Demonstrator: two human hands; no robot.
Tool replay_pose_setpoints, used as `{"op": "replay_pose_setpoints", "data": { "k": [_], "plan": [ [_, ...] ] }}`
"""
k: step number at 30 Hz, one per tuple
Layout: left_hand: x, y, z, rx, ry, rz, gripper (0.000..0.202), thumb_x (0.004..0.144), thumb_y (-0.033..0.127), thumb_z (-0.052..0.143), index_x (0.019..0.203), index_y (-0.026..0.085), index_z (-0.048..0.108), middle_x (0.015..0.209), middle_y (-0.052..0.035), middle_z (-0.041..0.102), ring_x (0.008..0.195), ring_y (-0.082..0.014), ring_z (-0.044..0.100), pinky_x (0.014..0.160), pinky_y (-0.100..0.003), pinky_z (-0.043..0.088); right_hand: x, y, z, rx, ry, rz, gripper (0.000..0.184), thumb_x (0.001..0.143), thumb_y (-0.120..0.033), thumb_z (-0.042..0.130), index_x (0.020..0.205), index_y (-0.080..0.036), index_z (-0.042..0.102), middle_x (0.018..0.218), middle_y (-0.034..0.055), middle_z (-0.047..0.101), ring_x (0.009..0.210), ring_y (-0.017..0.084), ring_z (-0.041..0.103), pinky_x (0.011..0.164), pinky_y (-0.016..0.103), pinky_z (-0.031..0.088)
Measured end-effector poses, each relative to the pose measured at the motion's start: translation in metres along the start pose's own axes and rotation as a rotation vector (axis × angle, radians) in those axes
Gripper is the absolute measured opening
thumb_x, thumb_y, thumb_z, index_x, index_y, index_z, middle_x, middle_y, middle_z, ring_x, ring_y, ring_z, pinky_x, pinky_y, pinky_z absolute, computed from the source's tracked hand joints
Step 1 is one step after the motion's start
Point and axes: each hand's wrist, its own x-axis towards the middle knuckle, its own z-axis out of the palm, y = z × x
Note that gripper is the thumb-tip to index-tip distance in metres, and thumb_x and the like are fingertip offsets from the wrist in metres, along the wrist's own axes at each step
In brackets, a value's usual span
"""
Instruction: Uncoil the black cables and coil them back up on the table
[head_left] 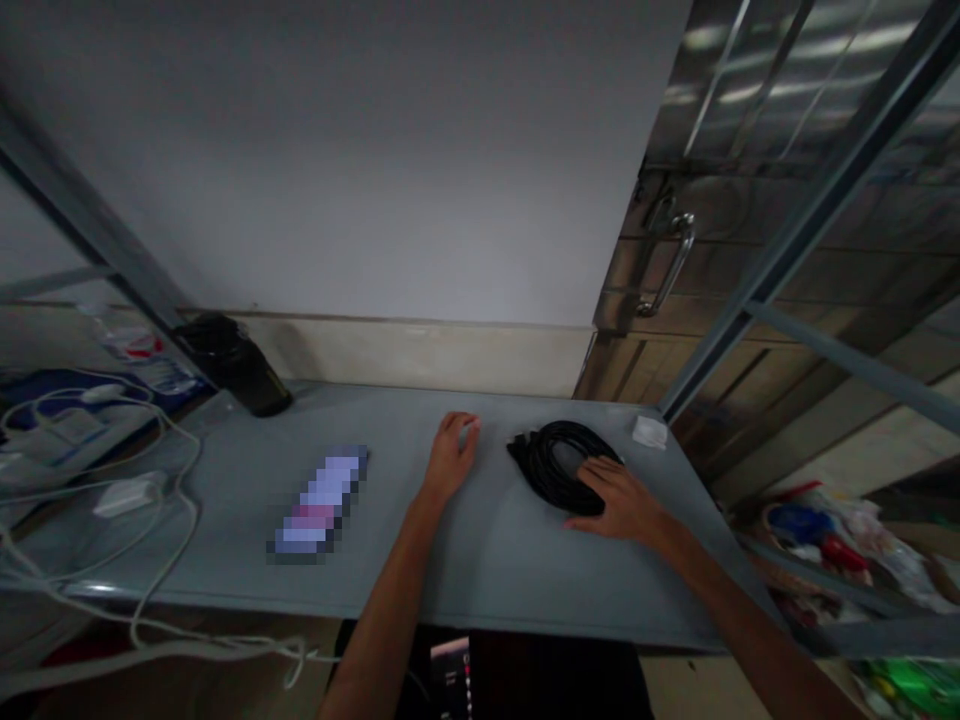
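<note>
A coiled black cable (541,478) lies on the grey tabletop (495,590), its plug ends at the coil's left side. My right hand (621,498) grips the coil's near right edge, with the fingers over the loops and the thumb at the near side. Left of the coil and apart from it, my left hand (451,452) rests at the table with nothing in it; its fingers are loosely bent and the thumb stands off from them. Farther left lies a phone (321,503) with a lit, pixelated screen.
A black bottle (238,368) stands at the back left. White cables and an adapter (131,493) spread over the left end. A small white piece (649,432) sits at the back right corner. Metal posts (720,340) flank the table. Another lit screen (451,680) is below the front edge.
</note>
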Motion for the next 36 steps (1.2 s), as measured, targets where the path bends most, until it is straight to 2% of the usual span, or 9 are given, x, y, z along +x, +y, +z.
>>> {"op": "replay_pose_setpoints", "data": {
  "k": [3, 6, 10, 13, 18, 32, 36],
  "plan": [
    [-0.001, 0.0, -0.001, 0.016, 0.014, 0.008, 0.026, 0.113, 0.043, 0.056, 0.112, 0.023, 0.074, 0.114, -0.0116, 0.075, 0.112, -0.0287, 0.072, 0.109, -0.05, 0.057, -0.012, 0.025, -0.014, 0.14, 0.207, 0.111, 0.056, 0.1, -0.072, 0.071, 0.123, -0.022, 0.072, 0.116, 0.0137, 0.077, 0.113, 0.033, 0.074, 0.107, 0.051, 0.059],
    [-0.001, -0.001, -0.002, 0.038, 0.05, -0.002, 0.027, 0.114, 0.042, 0.055, 0.112, 0.024, 0.074, 0.113, -0.0116, 0.074, 0.111, -0.0288, 0.072, 0.106, -0.049, 0.058, -0.023, 0.044, -0.02, 0.183, 0.438, 0.291, 0.042, 0.11, -0.062, 0.056, 0.112, -0.022, 0.071, 0.104, 0.0115, 0.076, 0.101, 0.029, 0.073, 0.093, 0.045, 0.06],
    [-0.001, -0.002, -0.004, 0.061, 0.096, -0.023, 0.028, 0.114, 0.043, 0.053, 0.109, 0.024, 0.073, 0.111, -0.0113, 0.073, 0.108, -0.0289, 0.071, 0.103, -0.049, 0.059, -0.032, 0.05, -0.02, 0.184, 0.585, 0.45, 0.047, 0.118, -0.054, 0.04, 0.097, -0.021, 0.067, 0.086, 0.0099, 0.071, 0.08, 0.025, 0.069, 0.077, 0.039, 0.055],
    [0.0, -0.002, -0.002, 0.067, 0.11, -0.029, 0.028, 0.114, 0.044, 0.053, 0.108, 0.024, 0.072, 0.109, -0.011, 0.073, 0.106, -0.0289, 0.071, 0.101, -0.049, 0.059, -0.031, 0.046, -0.021, 0.207, 0.616, 0.529, 0.055, 0.118, -0.062, 0.037, 0.09, -0.023, 0.065, 0.079, 0.0091, 0.068, 0.075, 0.024, 0.065, 0.074, 0.038, 0.052],
    [0.001, 0.001, 0.0, 0.072, 0.1, -0.026, 0.028, 0.114, 0.044, 0.052, 0.108, 0.025, 0.072, 0.108, -0.0106, 0.073, 0.105, -0.0286, 0.071, 0.1, -0.049, 0.059, -0.028, 0.044, -0.025, 0.227, 0.612, 0.566, 0.062, 0.116, -0.068, 0.035, 0.083, -0.024, 0.063, 0.073, 0.0071, 0.064, 0.069, 0.023, 0.062, 0.069, 0.037, 0.049],
    [-0.001, 0.004, 0.003, 0.076, 0.057, -0.018, 0.029, 0.114, 0.045, 0.053, 0.109, 0.025, 0.073, 0.11, -0.0104, 0.074, 0.107, -0.0279, 0.071, 0.099, -0.047, 0.06, -0.024, 0.04, -0.029, 0.225, 0.581, 0.57, 0.065, 0.116, -0.07, 0.039, 0.075, -0.024, 0.061, 0.064, 0.004, 0.062, 0.058, 0.019, 0.058, 0.063, 0.034, 0.048],
    [-0.001, 0.003, 0.003, 0.078, 0.054, -0.02, 0.028, 0.114, 0.045, 0.053, 0.109, 0.025, 0.073, 0.11, -0.0104, 0.074, 0.107, -0.028, 0.072, 0.099, -0.048, 0.06, -0.02, 0.035, -0.034, 0.167, 0.628, 0.553, 0.065, 0.115, -0.07, 0.041, 0.076, -0.023, 0.062, 0.064, 0.0053, 0.065, 0.057, 0.019, 0.06, 0.061, 0.034, 0.049]
  ]
}}
